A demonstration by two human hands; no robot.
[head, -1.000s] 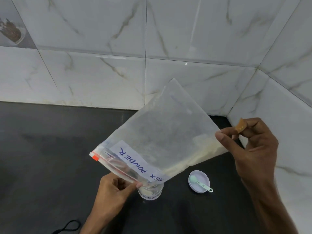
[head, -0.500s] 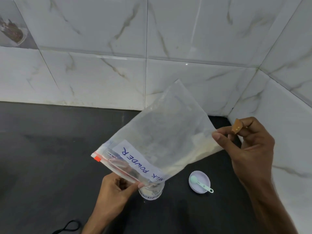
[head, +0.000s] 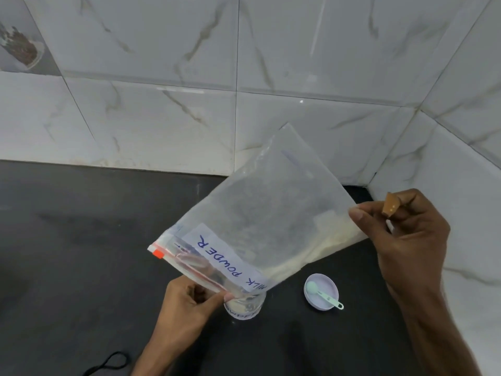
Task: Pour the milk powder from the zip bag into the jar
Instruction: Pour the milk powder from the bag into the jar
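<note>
1. Clear plastic, the zip bag (head: 260,229) hangs tilted over the jar (head: 244,305), its labelled mouth low at about 7 o'clock and its closed bottom raised toward 1 o'clock.
2. Compared with a second ago, the bag has hardly moved; your right hand (head: 406,240) has only drifted slightly toward the centre, and the milk powder (head: 325,242) still lies heaped near the raised lower corner. I judge that little is flowing now.
3. Your left hand (head: 189,308) pinches the red zip edge just above the jar mouth, thumb and finger closed on the plastic.
4. Your right hand pinches the bag's far corner at 3 o'clock; a brown plaster sits on one finger there.
5. Some pale powder shows already in the jar, but the bag mouth covers the rim, so I cannot tell how full it is.
6. I think you must lift the right corner higher or shake it, so the rest slides down.
7. At 4 o'clock from the jar, well apart, a lilac lid (head: 321,291) lies with a mint green scoop (head: 324,294) resting in it.
8. Nothing blocks the pour on the black countertop (head: 81,253); a black cord (head: 108,365) lies at 7 o'clock, far from the work.
</note>
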